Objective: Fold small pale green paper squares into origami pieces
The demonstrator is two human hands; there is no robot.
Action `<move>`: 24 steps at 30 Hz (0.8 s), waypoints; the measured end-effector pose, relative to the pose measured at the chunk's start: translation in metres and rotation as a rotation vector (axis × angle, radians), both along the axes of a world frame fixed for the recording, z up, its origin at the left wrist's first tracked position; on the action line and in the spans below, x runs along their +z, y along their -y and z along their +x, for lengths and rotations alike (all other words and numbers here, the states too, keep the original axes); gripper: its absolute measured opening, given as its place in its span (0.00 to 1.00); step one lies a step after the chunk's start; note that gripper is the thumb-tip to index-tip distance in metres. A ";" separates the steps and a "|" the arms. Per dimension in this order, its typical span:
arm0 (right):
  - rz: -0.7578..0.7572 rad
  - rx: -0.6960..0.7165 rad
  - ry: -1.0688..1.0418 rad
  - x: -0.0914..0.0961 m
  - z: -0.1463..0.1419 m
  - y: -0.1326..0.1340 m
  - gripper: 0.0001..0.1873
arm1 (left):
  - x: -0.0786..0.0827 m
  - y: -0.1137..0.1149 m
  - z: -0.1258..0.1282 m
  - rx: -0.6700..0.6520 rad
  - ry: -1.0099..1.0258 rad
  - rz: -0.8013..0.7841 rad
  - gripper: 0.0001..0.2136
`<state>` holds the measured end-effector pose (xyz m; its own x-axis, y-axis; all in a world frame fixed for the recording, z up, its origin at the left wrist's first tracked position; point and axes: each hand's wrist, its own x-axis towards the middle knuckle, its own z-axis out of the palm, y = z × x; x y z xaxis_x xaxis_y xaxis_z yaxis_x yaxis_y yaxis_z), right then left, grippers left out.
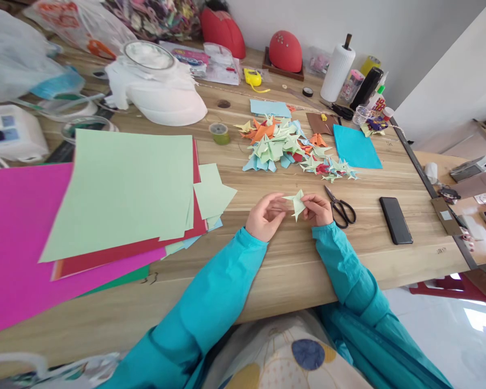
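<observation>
Both of my hands hold a small pale green folded paper figure (297,203) just above the wooden table (291,259). My left hand (265,216) pinches its left side with curled fingers. My right hand (318,209) grips its right side, fingers closed on the paper. Black scissors (341,208) lie just right of my right hand. A pile of folded paper figures (285,148) in green, blue, orange and red sits beyond my hands.
Large sheets of pale green (125,189), red and pink paper (16,237) are stacked at the left. A black phone (396,220) lies right of the scissors. A blue sheet (356,147), a paper roll (338,70), a tape roll (219,132) and white containers (157,89) stand farther back.
</observation>
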<state>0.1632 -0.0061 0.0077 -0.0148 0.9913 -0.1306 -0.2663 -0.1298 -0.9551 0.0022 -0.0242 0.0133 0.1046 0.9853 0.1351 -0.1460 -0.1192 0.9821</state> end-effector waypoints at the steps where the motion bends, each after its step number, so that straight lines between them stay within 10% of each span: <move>1: -0.007 0.024 -0.003 0.001 -0.001 0.000 0.09 | 0.000 0.000 0.000 0.021 -0.050 0.064 0.17; 6: -0.006 0.114 -0.015 0.002 -0.006 0.004 0.10 | -0.002 -0.002 -0.002 -0.024 -0.172 0.223 0.04; 24: -0.044 0.309 -0.020 0.001 0.000 0.006 0.17 | -0.009 -0.011 -0.012 -0.131 -0.293 0.411 0.05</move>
